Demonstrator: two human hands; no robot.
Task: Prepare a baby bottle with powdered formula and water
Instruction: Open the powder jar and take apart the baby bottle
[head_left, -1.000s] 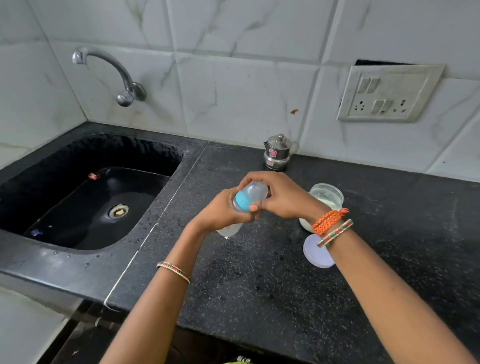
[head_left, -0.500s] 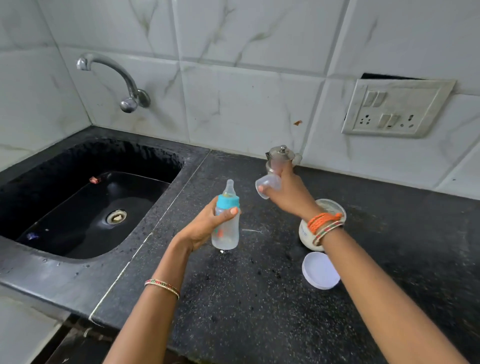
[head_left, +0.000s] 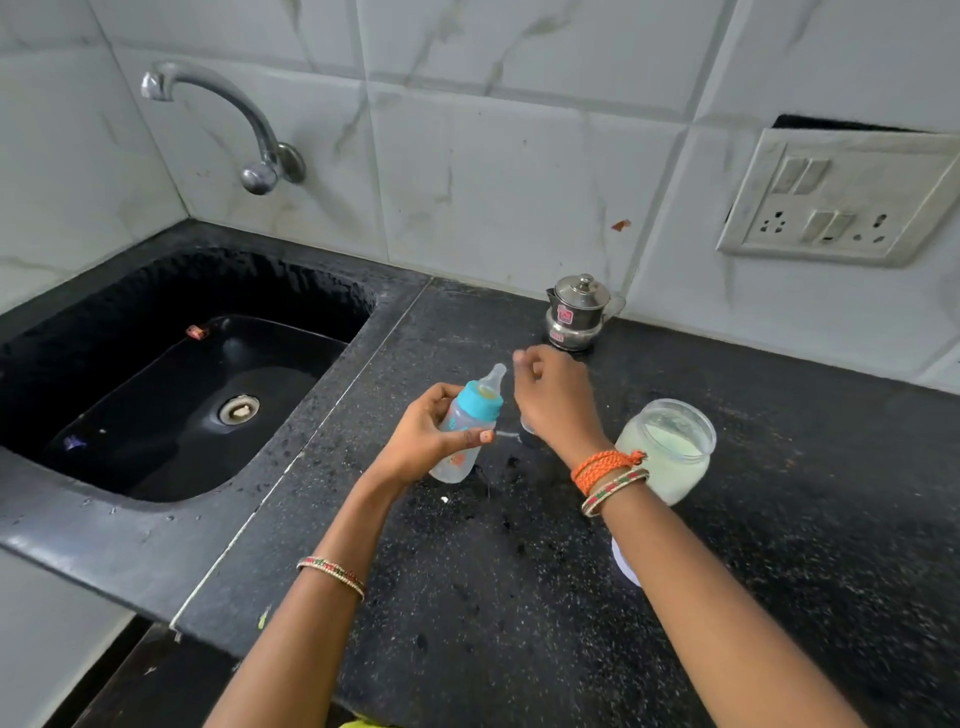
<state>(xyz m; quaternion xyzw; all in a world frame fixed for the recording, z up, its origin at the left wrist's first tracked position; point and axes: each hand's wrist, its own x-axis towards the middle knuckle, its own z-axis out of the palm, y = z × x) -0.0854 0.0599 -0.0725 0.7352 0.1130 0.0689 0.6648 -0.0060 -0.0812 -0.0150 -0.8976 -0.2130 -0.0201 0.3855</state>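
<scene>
Two hands over the counter, one bottle between them.
Left hand (head_left: 426, 441) grips the one bottle (head_left: 465, 431), tilted, teat on; right hand (head_left: 553, 400) hovers just right, fingers loosely curled, holding nothing visible. One open jar (head_left: 670, 452) stands right, one steel pot (head_left: 576, 312) far.

We see a black speckled stone countertop (head_left: 519, 597) running along the tiled wall, with a black sink (head_left: 171, 395) sunk into its left part and a pale seam line crossing the stone just right of the basin. Water droplets dot the surface near the sink edge. At the back, close to the wall, a small lidded steel pot (head_left: 577, 313) stands upright on the counter. Nearer to us and to the right, an open clear jar (head_left: 670, 449) of pale powder stands upright. In front of the jar a white round lid (head_left: 623, 566) lies flat on the stone, mostly hidden by a forearm. A tiny white speck (head_left: 444, 500) rests near the middle.
</scene>
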